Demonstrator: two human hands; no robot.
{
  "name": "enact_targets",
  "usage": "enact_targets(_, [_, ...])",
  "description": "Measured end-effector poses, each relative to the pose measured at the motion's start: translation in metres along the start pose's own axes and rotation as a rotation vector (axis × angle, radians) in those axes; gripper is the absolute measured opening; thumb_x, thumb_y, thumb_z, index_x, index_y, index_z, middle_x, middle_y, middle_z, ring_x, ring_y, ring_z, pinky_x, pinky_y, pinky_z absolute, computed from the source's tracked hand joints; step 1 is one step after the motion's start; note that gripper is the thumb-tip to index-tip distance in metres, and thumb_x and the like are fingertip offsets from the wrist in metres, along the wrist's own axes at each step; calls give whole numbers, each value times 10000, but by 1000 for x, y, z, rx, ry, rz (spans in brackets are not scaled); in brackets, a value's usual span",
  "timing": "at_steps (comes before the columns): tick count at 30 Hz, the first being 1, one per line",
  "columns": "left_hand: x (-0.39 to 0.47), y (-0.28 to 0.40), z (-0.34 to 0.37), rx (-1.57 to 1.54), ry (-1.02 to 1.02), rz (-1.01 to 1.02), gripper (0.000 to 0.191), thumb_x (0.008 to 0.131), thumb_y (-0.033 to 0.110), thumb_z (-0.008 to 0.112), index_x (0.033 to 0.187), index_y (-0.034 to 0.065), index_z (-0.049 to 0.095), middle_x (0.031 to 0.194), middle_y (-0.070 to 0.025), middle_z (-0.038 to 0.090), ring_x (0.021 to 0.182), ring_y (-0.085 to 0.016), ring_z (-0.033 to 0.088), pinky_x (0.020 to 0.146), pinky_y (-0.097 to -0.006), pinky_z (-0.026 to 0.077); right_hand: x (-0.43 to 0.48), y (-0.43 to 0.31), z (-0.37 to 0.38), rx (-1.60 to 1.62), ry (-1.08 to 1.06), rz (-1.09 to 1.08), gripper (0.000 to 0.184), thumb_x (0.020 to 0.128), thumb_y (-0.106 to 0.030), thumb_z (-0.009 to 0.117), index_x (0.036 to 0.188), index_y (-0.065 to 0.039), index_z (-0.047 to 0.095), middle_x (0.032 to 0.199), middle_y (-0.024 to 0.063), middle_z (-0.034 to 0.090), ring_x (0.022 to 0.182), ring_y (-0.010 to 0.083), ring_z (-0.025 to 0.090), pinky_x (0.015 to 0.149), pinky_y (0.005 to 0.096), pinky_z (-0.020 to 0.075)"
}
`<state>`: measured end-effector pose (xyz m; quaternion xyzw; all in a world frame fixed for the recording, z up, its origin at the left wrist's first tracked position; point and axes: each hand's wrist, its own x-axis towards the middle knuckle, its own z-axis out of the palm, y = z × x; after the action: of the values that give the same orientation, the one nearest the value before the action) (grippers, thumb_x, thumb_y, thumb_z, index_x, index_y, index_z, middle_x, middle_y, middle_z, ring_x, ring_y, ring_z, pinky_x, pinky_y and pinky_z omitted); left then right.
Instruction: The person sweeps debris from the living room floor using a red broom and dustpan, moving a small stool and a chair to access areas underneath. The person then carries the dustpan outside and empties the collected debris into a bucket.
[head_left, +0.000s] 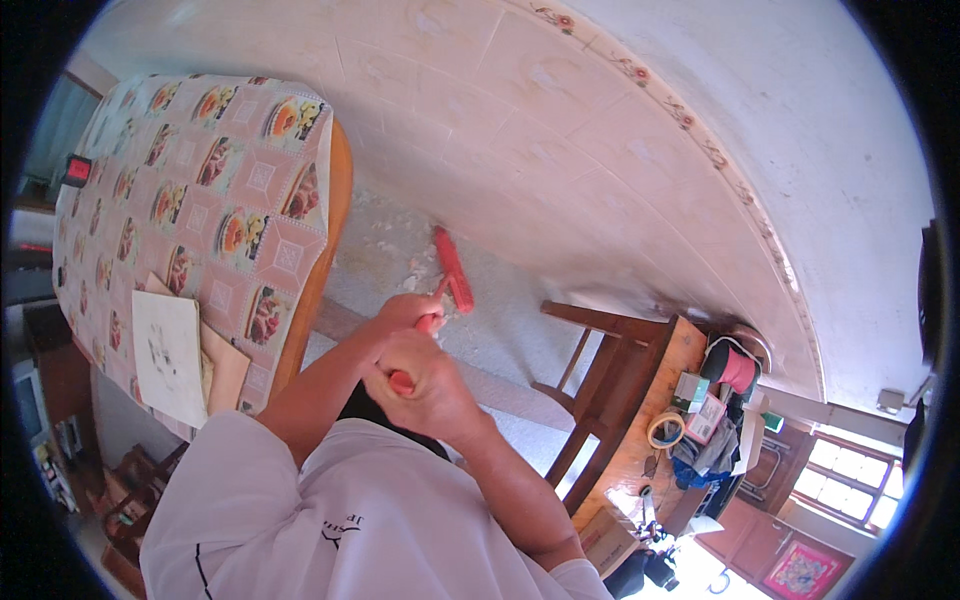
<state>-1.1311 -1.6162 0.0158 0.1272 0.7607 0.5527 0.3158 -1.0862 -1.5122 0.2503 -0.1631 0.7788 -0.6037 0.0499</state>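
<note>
A red broom is held in both my hands, its red head (454, 274) low against the tiled floor (495, 270). My left hand (409, 313) grips the handle nearer the head. Closer to my body, my right hand (424, 379) wraps the upper handle, and the handle's round red end (401, 382) pokes out of the fist. Pale scraps of debris (409, 281) lie scattered on the floor beside the bristles, between the table and the wall. Most of the handle is hidden by my hands.
To the left stands a table with a patterned tablecloth (196, 217), bearing boards (169, 352) and a tape measure (77, 171). A tiled wall (525, 150) rises ahead. At right, a wooden table (622, 472) holds a tape roll (666, 430), boxes and cloths; its wooden legs reach the floor.
</note>
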Motion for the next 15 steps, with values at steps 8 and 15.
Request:
enact_targets(8, [-96,54,72,343,364,390,260,844,273,743,800,66,591,817,-102,612,755,-330,637,646,-426,501,-110,-60,-23,-100,-185,-124,264,790,-63,708,633,-54,497,678,112,507,696,316,534,660,425,453])
enact_targets(15, [-134,57,100,350,203,448,267,873,296,694,807,54,602,852,-122,620,834,-347,643,717,-444,498,-183,-62,-24,-133,-404,-205,176,816,-43,685,739,-48,527,710,113,485,762,315,524,717,435,447])
